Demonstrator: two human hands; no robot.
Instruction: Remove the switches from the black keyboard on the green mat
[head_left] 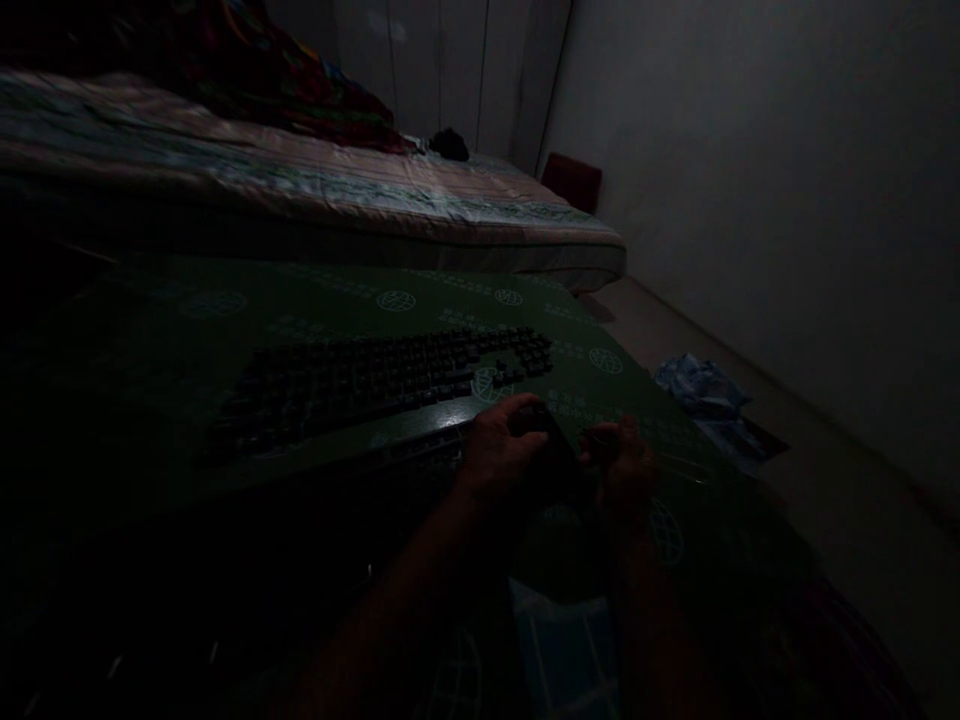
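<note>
1. While my left hand (495, 445) holds the right end of the dark keyboard body (360, 500), fingers curled around it, that body stretches leftward over the green bench (465, 285).
2. Just right of the body, my right hand (628, 468) has its fingers drawn narrow; I cannot tell what they hold.
3. Beyond the body, black keycaps (360, 375) sit in rows.
4. Farther beyond it stands a bed (450, 205).

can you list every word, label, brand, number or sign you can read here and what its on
No words or numbers read clearly.
Globe signs: grid-lined, on the green surface.
Pale printed characters beside them: too dim and blurred.
Black keys: any legends too dark.
</note>
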